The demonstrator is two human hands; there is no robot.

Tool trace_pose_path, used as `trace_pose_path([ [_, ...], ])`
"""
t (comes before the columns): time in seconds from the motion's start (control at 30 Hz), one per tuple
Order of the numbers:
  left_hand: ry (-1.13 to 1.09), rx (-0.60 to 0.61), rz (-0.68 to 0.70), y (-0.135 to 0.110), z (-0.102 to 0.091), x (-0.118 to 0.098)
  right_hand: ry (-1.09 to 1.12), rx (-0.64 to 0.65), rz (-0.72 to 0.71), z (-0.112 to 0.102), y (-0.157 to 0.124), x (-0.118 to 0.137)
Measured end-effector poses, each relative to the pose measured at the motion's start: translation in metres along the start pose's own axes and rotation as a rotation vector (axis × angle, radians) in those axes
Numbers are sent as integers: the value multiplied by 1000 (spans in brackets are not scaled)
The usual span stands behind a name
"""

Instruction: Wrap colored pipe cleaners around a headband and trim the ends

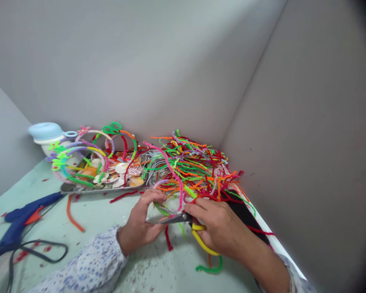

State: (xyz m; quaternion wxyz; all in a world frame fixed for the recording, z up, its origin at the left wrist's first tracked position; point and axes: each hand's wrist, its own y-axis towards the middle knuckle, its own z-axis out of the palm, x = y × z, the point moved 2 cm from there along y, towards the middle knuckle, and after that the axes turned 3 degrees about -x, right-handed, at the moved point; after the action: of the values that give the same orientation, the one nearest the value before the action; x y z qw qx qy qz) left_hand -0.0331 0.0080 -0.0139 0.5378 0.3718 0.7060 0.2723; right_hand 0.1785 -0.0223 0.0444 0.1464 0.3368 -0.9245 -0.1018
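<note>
The left hand point(138, 221) is partly closed, fingers curled, and appears to pinch the green pipe cleaner point(161, 209) just beside the scissors point(178, 218); the exact grip is partly hidden. The right hand point(218, 226) is closed around the yellow handles point(199, 240) of the scissors, with the blades pointing toward the left hand. Whether the blades stand open cannot be determined. The step in hand is judged to be cutting pipe cleaner to length. The next move calls for the stem to be seated squarely between the blades, clear of the fingers of the left hand.

A loose heap of multicoloured pipe cleaners point(198, 171) lies directly ahead of the hands, in the corner formed by grey walls point(293, 122). To its left, a metal tray point(103, 188) holds round paper pieces, with shaped pipe-cleaner loops point(79, 162) standing on and around it. A blue-lidded container point(45, 132) sits behind them. A blue glue gun point(21, 221) lies at far left with its black cord point(33, 248). Offcuts, including an orange piece point(73, 213) and a green piece point(210, 266), lie on the table point(110, 215).
</note>
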Motion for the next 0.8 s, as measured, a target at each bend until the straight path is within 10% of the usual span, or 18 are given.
trace_pose_path([
  [0.8, 41, 8, -29, -1, -1, 0, -56, -24, -35, -4, -1, 2],
])
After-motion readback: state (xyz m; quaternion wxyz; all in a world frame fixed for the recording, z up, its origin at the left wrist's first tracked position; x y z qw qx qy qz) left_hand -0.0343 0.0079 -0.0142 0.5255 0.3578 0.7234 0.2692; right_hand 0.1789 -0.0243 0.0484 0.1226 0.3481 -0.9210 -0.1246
